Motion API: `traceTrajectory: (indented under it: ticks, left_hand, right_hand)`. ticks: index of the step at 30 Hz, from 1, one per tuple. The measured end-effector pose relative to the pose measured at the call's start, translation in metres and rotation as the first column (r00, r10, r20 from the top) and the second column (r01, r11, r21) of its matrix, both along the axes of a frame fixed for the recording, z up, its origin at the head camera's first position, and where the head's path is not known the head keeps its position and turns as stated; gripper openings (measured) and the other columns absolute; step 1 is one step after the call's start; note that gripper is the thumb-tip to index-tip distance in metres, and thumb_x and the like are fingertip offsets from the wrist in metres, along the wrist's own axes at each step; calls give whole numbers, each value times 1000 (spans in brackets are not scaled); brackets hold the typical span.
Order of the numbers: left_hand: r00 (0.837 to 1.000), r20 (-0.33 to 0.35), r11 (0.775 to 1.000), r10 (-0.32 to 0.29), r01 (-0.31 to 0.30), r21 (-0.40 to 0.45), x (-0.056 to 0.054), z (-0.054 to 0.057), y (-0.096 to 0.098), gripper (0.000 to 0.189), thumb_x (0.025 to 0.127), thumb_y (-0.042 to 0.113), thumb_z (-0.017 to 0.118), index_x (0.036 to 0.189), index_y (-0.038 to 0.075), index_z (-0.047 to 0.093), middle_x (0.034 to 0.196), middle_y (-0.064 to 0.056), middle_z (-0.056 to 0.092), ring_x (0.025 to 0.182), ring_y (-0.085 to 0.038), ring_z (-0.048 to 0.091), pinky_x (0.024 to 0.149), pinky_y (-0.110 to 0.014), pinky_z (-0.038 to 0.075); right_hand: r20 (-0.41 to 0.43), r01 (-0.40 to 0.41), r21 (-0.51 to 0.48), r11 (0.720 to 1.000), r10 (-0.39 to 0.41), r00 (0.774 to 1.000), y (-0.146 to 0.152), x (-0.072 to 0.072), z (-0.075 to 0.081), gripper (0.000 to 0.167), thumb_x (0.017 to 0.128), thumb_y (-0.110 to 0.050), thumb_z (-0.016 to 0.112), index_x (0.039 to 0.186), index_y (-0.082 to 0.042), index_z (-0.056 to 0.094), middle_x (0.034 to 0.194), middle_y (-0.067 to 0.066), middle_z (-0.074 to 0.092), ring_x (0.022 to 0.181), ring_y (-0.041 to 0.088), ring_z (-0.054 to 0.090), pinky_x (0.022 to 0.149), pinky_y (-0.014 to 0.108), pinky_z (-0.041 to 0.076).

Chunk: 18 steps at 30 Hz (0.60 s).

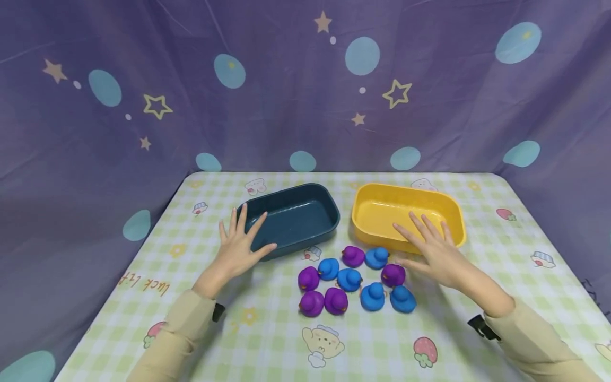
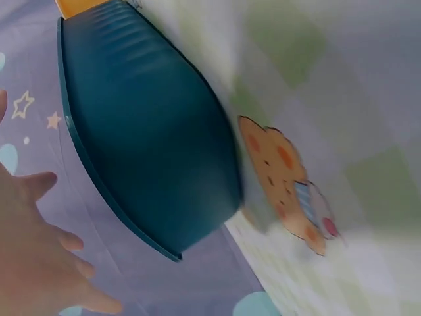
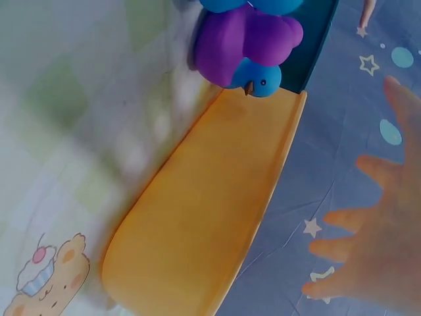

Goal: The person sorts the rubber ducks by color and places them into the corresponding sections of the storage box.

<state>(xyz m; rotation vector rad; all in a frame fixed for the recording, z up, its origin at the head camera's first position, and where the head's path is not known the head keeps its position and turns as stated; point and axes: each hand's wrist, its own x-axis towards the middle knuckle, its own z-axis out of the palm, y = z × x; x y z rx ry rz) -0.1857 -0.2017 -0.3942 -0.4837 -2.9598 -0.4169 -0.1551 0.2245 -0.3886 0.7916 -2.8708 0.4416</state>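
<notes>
Purple and blue toy ducks (image 1: 350, 280) sit clustered before the teal tray (image 1: 296, 218) and yellow tray (image 1: 379, 218). I see the left hand (image 1: 237, 250) near teal, right hand (image 1: 440, 257) near yellow, both spread wide.

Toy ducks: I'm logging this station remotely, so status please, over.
Left hand and right hand open, empty. Ten ducks, five purple, five blue, on the tablecloth outside dark tray and yellow tray. Nothing seen covering the ducks.

Left grip (image 1: 237, 252) and right grip (image 1: 441, 260) stretch forward, fingers (image 1: 242, 217) spread.
</notes>
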Motion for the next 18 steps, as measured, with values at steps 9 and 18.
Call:
traceTrajectory:
  ticks: [9,18]
  left_hand:
    - [999,-17,988,-45,47,147,3,-2,-18,71,84,51,50,141,21,22,147,-12,-11,132,-34,-14,99,-60,-7]
    - [1000,18,944,-14,8,330,0,-6,-32,64,86,41,54,139,15,28,147,-13,-4,130,-43,7,96,-63,15]
  right_hand:
    - [15,-95,-59,994,96,995,2,12,-1,64,81,-44,59,137,-26,33,144,13,20,128,40,19,103,56,2]
    - [-17,-155,-169,973,155,988,0,20,-6,57,77,-33,67,129,-20,46,132,10,39,116,32,41,83,50,43]
